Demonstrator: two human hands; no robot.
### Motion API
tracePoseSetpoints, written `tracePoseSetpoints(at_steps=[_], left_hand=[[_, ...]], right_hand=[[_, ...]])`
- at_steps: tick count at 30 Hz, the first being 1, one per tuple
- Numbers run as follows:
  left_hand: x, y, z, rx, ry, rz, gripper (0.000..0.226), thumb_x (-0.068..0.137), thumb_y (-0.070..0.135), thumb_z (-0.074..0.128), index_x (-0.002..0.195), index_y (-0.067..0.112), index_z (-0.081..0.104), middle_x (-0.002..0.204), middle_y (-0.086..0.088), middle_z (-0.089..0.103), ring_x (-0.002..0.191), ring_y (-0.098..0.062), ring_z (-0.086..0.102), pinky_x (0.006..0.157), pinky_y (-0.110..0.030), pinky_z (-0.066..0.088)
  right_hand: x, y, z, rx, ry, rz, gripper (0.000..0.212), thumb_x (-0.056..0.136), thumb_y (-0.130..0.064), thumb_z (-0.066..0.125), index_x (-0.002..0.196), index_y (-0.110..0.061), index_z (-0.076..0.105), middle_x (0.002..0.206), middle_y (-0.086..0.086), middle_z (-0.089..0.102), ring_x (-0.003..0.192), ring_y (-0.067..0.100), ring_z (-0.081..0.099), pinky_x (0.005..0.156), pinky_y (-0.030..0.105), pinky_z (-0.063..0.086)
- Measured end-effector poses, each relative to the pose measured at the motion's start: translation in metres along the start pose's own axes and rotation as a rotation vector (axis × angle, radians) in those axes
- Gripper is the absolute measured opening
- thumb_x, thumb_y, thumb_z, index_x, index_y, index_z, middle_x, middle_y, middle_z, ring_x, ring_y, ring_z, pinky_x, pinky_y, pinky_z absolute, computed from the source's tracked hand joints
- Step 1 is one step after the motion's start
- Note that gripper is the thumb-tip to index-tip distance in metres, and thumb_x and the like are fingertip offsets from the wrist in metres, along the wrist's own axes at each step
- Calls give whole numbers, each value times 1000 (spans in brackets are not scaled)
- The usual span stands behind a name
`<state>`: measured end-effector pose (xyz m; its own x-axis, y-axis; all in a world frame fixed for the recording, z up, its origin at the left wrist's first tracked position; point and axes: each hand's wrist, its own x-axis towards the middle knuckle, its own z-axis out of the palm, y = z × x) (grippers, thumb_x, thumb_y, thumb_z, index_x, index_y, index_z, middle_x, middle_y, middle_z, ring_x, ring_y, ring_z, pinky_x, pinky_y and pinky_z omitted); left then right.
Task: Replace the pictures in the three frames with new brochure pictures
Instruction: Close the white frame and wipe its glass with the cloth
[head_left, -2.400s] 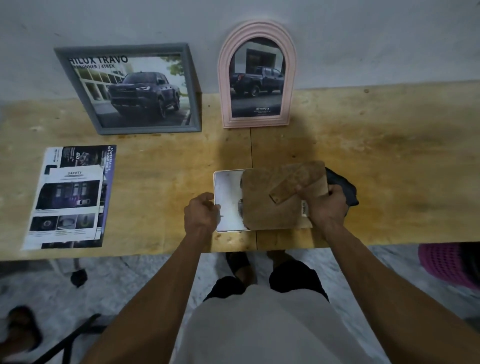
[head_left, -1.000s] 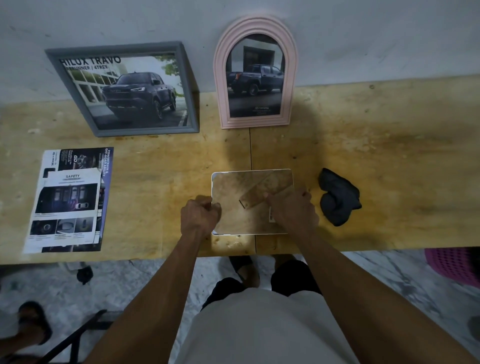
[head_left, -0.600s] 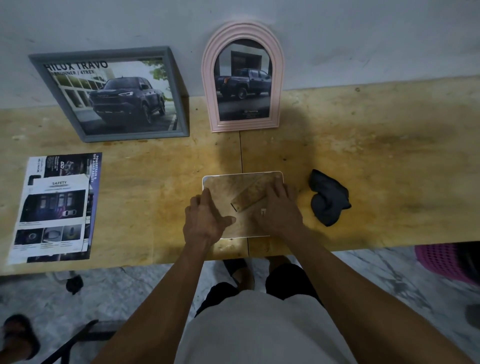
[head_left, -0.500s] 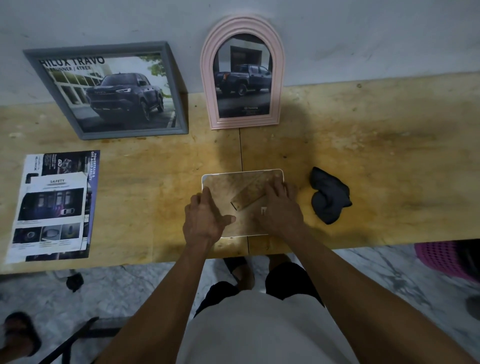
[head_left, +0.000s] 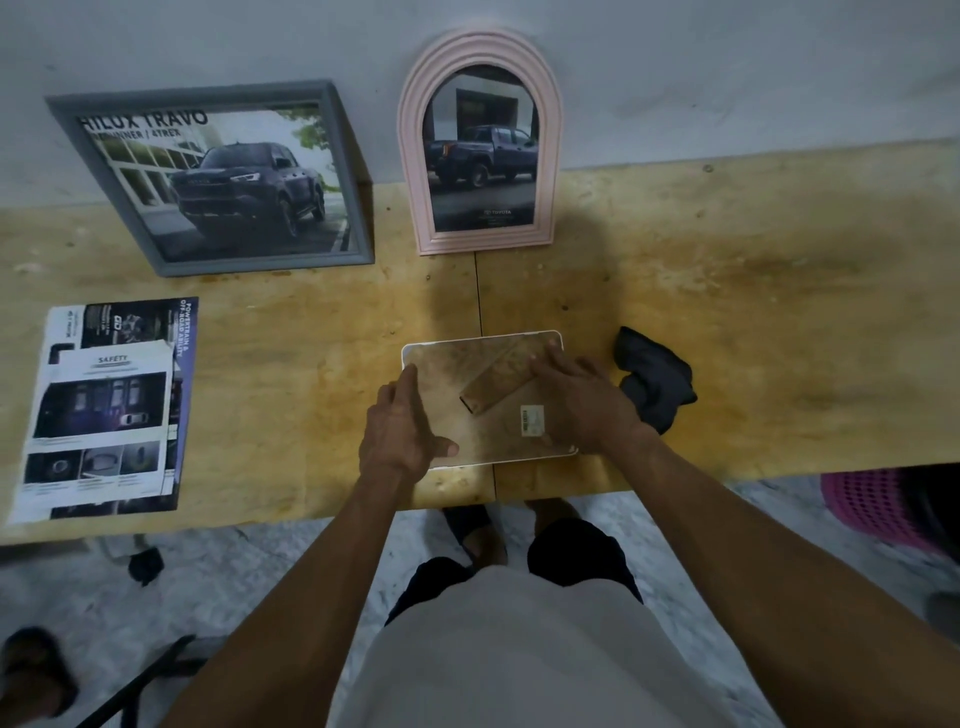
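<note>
Yellow-stained plywood forms the surface (head_left: 727, 291), which abuts a pale wall; a board seam runs down its middle. Taking the white frame (head_left: 480, 343) as the landmark: it lies face-down at the near edge of the surface, across the seam, its brown backing board (head_left: 467, 374) uppermost with a folded stand strip (head_left: 493, 384) lying diagonally and a small label (head_left: 532, 420) near its right side. Far left of and beyond the white frame, a grey rectangular frame (head_left: 83, 130) leans against the wall, showing a dark pickup picture headed HILUX TRAVO. Directly beyond the white frame, a pink arched frame (head_left: 480, 41) stands against the wall, holding a picture of a dark pickup seen from the rear. Well to the left of the white frame, brochure pages (head_left: 104, 410) lie flat in an overlapping stack. Just to the right of the white frame lies a crumpled dark cloth (head_left: 657, 382). The left hand (head_left: 400, 434) rests on the frame's left edge, grip spread, fingers extended along the edge and thumb laid on the backing. The right hand (head_left: 579, 405) lies flat on the backing's right half, grip spread, fingertips touching the upper end of the stand strip.
</note>
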<state>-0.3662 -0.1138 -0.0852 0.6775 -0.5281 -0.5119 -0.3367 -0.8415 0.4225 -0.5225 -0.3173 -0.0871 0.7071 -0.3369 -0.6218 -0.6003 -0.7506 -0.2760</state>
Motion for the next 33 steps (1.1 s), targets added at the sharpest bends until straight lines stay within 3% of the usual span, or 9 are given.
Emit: tracePoseSetpoints(at_steps=[8,12,14,17,20,25,28,31,33], left_hand=[[-2,4,0,-78,45,-49,119,46,27,99,145,18,32,125,-11,52,114,-35,52,83,-47,50],[-12,9,-1,-150,55,-174,95,51,28,96,132,14,48,123,-8,52,113,-31,53,82,-44,51],[-16,7,2,-150,58,-196,76,51,35,94,114,11,60,116,-8,56,102,-30,59,78,-43,54],[-18,8,8,-308,102,-269,50,54,38,87,92,12,69,96,-9,69,79,-27,67,68,-38,59],[-16,13,7,-506,126,-383,40,76,26,79,113,14,68,103,-5,72,90,-27,69,78,-35,58],[-13,12,-8,-659,204,-453,9,85,22,70,90,18,63,92,0,70,89,-26,69,84,-40,59],[-11,15,-29,-745,171,-451,9,79,11,70,79,20,72,83,-2,74,79,-23,72,77,-43,62],[-3,22,-56,-798,124,-458,10,76,7,71,68,13,73,78,-10,73,75,-29,71,72,-48,62],[3,28,-74,-840,136,-500,10,74,8,77,79,2,71,85,-18,71,75,-31,69,67,-47,61]], right_hand=[[4,-2,6,-9,67,23,110,70,-40,83,153,-36,12,163,-13,-10,146,37,12,108,54,38],[4,-14,12,58,164,0,87,74,-31,78,148,-27,32,163,5,9,143,35,24,113,45,29],[0,-22,20,128,206,9,77,77,-28,73,146,-25,36,161,7,19,145,31,23,114,42,21],[-7,-31,31,175,191,14,88,82,-36,70,154,-17,22,164,8,7,151,23,1,117,38,8],[-13,-36,27,238,139,71,95,82,-44,68,156,-21,14,165,4,-4,148,31,0,117,41,14],[-16,-29,16,221,53,33,105,77,-49,70,157,-21,8,164,3,-9,149,33,-4,120,43,11],[-23,-27,10,125,135,-39,96,75,-65,65,152,-25,24,163,1,9,149,33,2,119,49,17],[-38,-37,-6,85,341,-216,67,84,-59,63,140,-24,51,150,-1,44,141,25,30,114,37,23],[-44,-45,-13,110,430,-305,58,86,-58,62,131,-21,62,137,-3,58,131,21,43,107,33,31]])
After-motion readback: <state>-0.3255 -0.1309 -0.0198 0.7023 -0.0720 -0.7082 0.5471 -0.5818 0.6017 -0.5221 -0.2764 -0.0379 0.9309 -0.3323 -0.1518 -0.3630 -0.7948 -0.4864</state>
